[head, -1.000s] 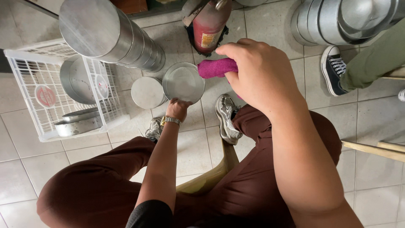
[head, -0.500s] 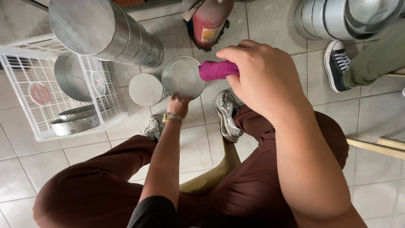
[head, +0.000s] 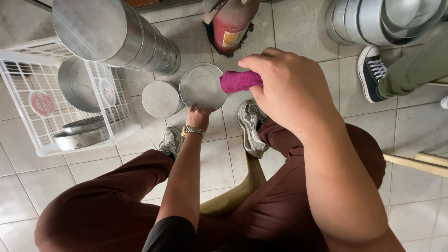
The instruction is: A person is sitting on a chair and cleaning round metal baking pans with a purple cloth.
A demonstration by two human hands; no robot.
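I sit looking down past my knees in dark red trousers. My left hand (head: 198, 115), a watch on its wrist, reaches down and grips the near rim of a round metal pan (head: 201, 86) held just above the tiled floor. My right hand (head: 289, 88) is raised close to the camera, closed around a rolled magenta cloth (head: 237, 81) whose end sticks out to the left, over the pan's right edge. Beside the pan a short stack of round metal pans (head: 161, 99) stands upside down on the floor.
A tall stack of metal pans (head: 116, 35) leans at upper left. A white plastic crate (head: 28, 70) on the left holds more pans. A red fire extinguisher (head: 231, 25) stands at the top. Another person's sneaker (head: 371, 72) and green trouser leg are at right, by nested metal pans (head: 368, 18).
My left hand has shifted the pan slightly lower and nearer to me. My right hand with the cloth stays in about the same place over the pan's edge.
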